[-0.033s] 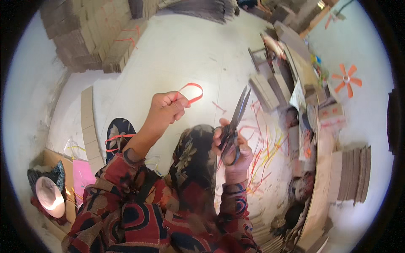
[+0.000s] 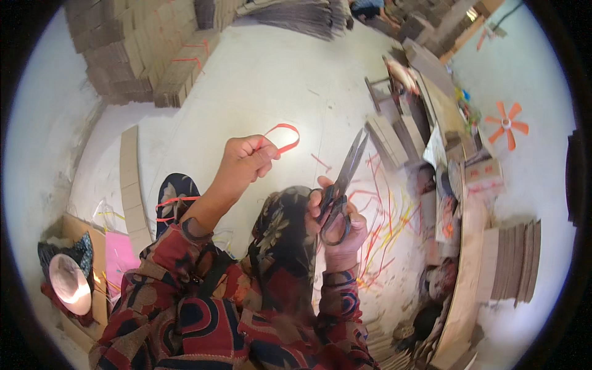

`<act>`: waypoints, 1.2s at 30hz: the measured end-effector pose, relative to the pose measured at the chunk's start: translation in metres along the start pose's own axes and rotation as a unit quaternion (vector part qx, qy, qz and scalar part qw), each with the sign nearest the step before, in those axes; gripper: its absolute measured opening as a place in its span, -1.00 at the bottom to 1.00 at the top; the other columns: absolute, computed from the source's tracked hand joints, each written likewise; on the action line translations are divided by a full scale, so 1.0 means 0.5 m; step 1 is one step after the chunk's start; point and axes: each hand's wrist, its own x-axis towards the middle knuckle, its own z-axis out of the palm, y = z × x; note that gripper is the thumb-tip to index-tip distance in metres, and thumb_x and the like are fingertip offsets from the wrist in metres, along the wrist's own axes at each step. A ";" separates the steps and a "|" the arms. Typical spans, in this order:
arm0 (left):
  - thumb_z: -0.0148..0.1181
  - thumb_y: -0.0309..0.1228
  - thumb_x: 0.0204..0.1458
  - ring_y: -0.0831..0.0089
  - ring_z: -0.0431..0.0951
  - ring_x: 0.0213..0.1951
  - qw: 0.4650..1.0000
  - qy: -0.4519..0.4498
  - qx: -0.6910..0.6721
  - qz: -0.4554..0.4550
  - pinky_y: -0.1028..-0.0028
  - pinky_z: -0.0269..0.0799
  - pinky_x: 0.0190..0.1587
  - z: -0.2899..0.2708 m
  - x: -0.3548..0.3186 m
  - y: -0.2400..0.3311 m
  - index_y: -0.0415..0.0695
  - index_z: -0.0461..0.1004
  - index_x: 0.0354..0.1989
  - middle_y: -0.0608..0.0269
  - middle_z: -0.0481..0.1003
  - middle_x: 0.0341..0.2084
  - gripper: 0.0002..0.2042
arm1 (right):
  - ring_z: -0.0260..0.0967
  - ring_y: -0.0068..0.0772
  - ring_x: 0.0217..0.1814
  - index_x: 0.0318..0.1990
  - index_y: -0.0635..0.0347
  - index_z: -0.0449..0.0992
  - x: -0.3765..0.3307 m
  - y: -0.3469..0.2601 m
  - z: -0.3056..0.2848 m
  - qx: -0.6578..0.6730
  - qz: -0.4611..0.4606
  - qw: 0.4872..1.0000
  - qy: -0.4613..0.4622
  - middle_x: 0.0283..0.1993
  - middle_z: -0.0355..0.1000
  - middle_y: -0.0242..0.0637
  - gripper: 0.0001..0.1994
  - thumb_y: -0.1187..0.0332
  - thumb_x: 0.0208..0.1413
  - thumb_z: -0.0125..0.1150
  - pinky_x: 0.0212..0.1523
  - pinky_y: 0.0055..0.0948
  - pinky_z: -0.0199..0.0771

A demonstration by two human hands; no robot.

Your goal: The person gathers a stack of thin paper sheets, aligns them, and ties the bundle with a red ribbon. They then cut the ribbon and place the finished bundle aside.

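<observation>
My left hand (image 2: 248,159) is closed in a pinch on a red strap (image 2: 296,137), which bends into a small loop beyond the fingertips. In my right hand (image 2: 346,240) is a pair of scissors (image 2: 349,168) with dark handles. My fingers are around the handles, and the blades point up and away from me, almost together. The scissors and the strap loop are apart, with pale floor showing between them. More red strap (image 2: 165,209) shows behind my left forearm, beside my dark patterned trouser leg.
Cut red and yellow straps (image 2: 388,222) litter the floor at right. Stacked cardboard (image 2: 126,55) stands far left, and a long cardboard strip (image 2: 131,185) lies nearer. A cluttered wooden bench (image 2: 472,246) runs along the right. An orange fan (image 2: 506,123) and a pink hat (image 2: 69,285) are at the sides.
The whole view has shifted slightly. The scissors have tipped a little to the right, while both hands keep their grip.
</observation>
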 end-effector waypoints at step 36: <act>0.00 -0.41 0.08 0.33 0.32 -0.65 0.945 -0.055 0.282 0.158 0.42 0.22 -0.54 -0.075 -0.108 0.009 -0.25 0.42 -0.44 0.14 0.31 -0.69 -0.84 | 0.12 -0.52 -0.51 -0.08 0.26 0.29 0.007 0.127 0.147 0.043 0.093 0.994 0.034 -0.44 0.21 -0.34 -0.37 -0.20 0.00 0.04 -0.56 -0.58 0.12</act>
